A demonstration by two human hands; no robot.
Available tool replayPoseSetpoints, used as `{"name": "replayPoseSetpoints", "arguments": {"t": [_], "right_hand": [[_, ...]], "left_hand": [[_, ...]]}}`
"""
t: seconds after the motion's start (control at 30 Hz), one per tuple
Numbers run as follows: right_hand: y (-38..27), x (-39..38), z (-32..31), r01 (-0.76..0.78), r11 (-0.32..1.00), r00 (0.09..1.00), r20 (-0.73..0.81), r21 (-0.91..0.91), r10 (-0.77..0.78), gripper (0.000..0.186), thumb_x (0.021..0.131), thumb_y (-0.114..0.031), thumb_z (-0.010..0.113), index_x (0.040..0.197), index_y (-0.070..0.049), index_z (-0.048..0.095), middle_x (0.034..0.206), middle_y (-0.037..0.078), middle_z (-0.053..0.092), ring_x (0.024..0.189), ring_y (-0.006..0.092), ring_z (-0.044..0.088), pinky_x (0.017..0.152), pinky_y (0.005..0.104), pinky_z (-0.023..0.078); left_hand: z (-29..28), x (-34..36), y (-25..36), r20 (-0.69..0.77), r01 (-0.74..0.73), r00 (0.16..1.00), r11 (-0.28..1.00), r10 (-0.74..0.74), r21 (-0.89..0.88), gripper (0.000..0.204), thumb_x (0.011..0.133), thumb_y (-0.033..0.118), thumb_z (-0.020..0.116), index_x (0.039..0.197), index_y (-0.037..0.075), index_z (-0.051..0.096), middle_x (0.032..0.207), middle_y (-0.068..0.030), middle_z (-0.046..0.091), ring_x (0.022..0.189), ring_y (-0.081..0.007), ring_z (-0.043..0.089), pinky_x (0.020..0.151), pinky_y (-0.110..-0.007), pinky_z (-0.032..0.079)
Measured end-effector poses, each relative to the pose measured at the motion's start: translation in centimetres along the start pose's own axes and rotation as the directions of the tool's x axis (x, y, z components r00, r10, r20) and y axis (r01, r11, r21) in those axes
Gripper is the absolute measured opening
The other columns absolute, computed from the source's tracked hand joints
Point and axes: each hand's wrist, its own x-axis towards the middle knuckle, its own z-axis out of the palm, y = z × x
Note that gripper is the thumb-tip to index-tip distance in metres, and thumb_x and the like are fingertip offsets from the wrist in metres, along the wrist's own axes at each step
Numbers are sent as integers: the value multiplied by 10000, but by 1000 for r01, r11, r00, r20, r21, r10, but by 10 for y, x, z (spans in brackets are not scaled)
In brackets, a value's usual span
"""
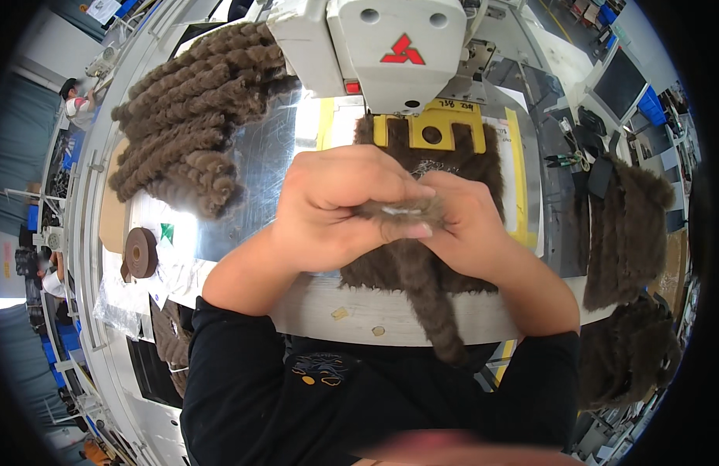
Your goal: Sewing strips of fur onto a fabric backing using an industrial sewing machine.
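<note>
Between my two hands, raised over the front of a sewing machine's work plate, is a narrow strip of brown fur (427,291). My left hand (344,206) pinches one part of it, with a pale edge showing by the thumb. Close against it, my right hand (464,221) grips the same strip, its fingers partly hidden. The strip's tail hangs down past the table's front edge. Beneath my hands lies a flat brown fur panel (375,268), partly under a yellow clamp plate (460,124) of the white sewing machine (398,46).
Ruffled brown fur strips (196,101) are piled at the far left. A roll of brown tape (141,252) and clear plastic bags (122,303) sit near left. More fur pieces (627,241) hang at the right, near some hand tools (569,155) and a monitor (622,81).
</note>
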Motion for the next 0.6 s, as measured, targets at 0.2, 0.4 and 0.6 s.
{"name": "replayPoseSetpoints", "arguments": {"t": [0.2,0.4,0.6], "right_hand": [[2,-1,1,8,999,997,-74,-33,-10,144,797,-12,732,935,-18,694,843,108,612,766,307,640,672,377,522],[-5,3,-3,8,999,982,-186,-31,-13,214,791,-25,753,997,-22,694,953,127,634,810,307,649,703,358,539],[-30,0,-40,186,955,922,-294,-231,-251,287,703,-24,806,970,-51,708,993,108,615,775,246,627,668,329,528]], "left_hand": [[4,-3,-4,-26,117,993,992,-118,-54,376,665,96,933,981,-20,764,915,-131,761,801,-208,736,738,-313,572],[17,-1,-23,-11,-29,1000,999,29,-21,254,752,46,832,985,22,734,939,-118,733,790,-259,711,686,-313,564],[20,-6,-22,-18,-121,990,895,142,430,393,597,-48,718,986,8,720,925,-137,715,794,-323,699,680,-366,571]]}}
